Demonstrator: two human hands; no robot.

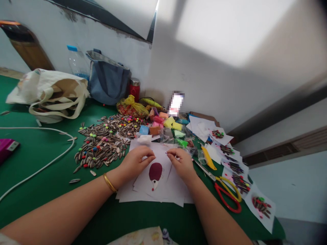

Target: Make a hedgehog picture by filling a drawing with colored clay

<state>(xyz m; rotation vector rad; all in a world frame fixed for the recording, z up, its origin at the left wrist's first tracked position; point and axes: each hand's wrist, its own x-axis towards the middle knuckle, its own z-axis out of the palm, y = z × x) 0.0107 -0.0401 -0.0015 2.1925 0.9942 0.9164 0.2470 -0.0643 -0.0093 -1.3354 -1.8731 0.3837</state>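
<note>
A flattened clay hedgehog figure (155, 172) lies on the white paper sheets (173, 190), with a dark maroon body, a white pointed face, a black eye and a red nose. My left hand (139, 158), with a gold bangle at the wrist, hovers over the upper left of the paper, thumb and fingertips pressed together; whatever they hold is too small to make out. Opposite it, my right hand (182, 163) pinches a small dark piece (167, 153) between thumb and forefinger. Both hands are just above the figure, apart from each other.
Sunflower seeds (104, 143), some coloured, are heaped at the left. Coloured clay packs (168, 122) and a phone (176, 103) stand behind. To the right lie scissors (212, 175), a yellow cutter (208, 158) and several seed-covered cards (260, 206). A white cable (51, 163) crosses the green table.
</note>
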